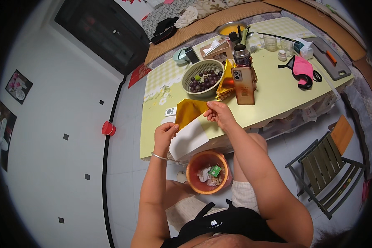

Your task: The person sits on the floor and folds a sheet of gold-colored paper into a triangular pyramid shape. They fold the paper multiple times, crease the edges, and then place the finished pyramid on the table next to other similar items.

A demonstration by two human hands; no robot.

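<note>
Left hand [166, 135] and right hand [219, 115] both pinch a shiny gold foil sheet [189, 112] over the pale-green table's [277, 95] near edge; seems mid-handling, unreleased. Upright gold foil pieces [226, 84] wait beyond.

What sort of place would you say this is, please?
Probably a home's living or dining room: a pale green round plastic basket of dark round fruit on a yellow-green table, a round orange bin, and a dark slatted folding chair.

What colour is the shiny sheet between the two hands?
The shiny sheet is gold; it shows best in the head view, the only one here.
</note>
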